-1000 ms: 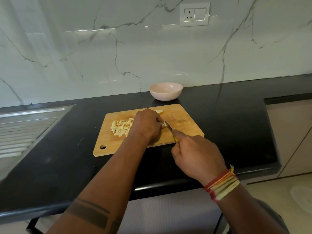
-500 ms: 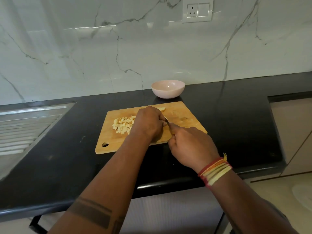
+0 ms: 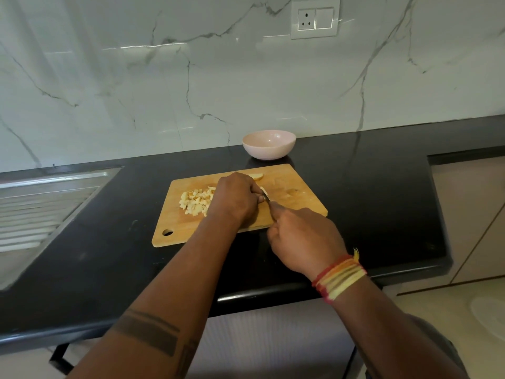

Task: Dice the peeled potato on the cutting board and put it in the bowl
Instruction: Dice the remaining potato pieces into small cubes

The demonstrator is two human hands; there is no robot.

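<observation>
While my left hand (image 3: 235,199) sits curled, knuckles up, over the middle of the board (image 3: 296,199), I can't see what its fingers clamp; the potato piece under it is hidden. My right hand (image 3: 302,237) hangs over the board's near edge, fingers wrapped round the knife (image 3: 266,197), forefinger stretched along the top of it. Only a short bit of blade shows, running from that fingertip up to the left hand's knuckles, and it touches or nearly touches them (I cannot tell which).

Diced potato (image 3: 195,202) lies in a loose heap on the left half of the board, just beside the left hand. A pale offcut (image 3: 257,176) rests at the board's far edge, peeking out behind the left hand. The board's right half is bare wood with a few damp marks.

The bowl (image 3: 269,144) stands on the counter (image 3: 382,192) just beyond the board's far edge, close to the wall, with nothing visible inside. A ribbed drainboard (image 3: 41,206) takes up the counter's left end. Coloured threads (image 3: 340,274) circle my right wrist.
</observation>
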